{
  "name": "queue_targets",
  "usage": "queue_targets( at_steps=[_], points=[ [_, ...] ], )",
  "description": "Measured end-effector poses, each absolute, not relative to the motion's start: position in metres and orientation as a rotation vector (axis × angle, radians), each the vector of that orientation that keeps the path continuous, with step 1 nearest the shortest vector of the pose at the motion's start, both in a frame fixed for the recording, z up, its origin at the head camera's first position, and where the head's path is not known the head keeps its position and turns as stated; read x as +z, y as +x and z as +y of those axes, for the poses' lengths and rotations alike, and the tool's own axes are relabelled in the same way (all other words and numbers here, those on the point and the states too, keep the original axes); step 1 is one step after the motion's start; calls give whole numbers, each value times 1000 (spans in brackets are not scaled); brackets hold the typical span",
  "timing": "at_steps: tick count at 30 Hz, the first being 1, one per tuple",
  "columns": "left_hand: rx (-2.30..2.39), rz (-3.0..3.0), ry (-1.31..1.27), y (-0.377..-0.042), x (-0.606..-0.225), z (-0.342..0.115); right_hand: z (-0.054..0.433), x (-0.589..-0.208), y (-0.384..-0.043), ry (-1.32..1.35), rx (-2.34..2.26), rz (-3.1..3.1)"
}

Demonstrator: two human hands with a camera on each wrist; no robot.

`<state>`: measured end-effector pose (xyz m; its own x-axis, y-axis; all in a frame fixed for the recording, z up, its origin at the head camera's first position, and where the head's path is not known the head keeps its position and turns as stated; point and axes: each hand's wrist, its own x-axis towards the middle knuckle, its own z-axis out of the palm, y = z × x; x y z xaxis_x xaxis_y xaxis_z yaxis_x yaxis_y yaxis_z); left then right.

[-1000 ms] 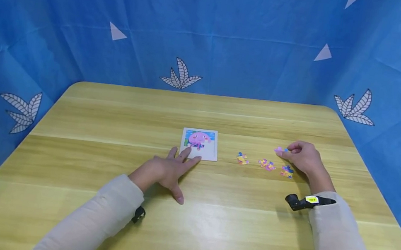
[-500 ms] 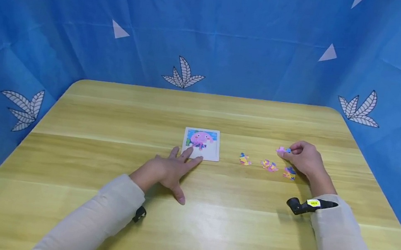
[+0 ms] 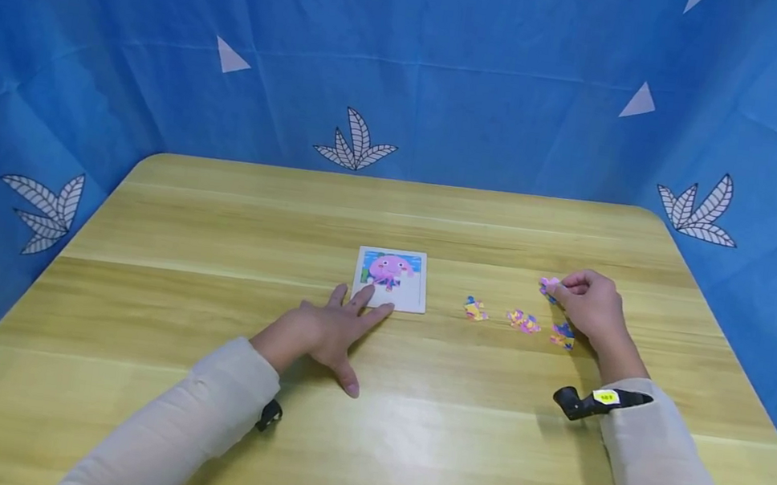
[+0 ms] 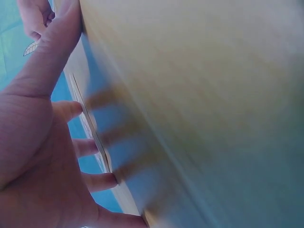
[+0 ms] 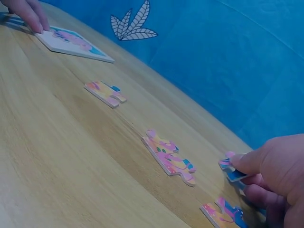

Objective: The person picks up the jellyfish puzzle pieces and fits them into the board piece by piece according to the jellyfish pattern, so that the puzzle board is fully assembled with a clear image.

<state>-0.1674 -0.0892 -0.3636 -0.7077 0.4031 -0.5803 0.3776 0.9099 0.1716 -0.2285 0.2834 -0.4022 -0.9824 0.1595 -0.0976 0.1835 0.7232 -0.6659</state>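
The left hand [image 3: 334, 333] was spread, its fingertips at the near edge of the partly filled board [image 3: 407, 297] on the worktop [image 3: 451, 444]. Well to the right, the right hand [image 3: 592, 304] pinched a piece [image 3: 548, 287] between thumb and fingers; three loose pieces [image 3: 523, 321] lay near it.
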Motion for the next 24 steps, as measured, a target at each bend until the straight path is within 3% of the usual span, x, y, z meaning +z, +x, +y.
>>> queue_targets(
  at_steps=[24],
  points=[
    [37, 2436, 571, -169, -366, -89, 256, -385, -231, 107, -1354, 2782]
  ],
)
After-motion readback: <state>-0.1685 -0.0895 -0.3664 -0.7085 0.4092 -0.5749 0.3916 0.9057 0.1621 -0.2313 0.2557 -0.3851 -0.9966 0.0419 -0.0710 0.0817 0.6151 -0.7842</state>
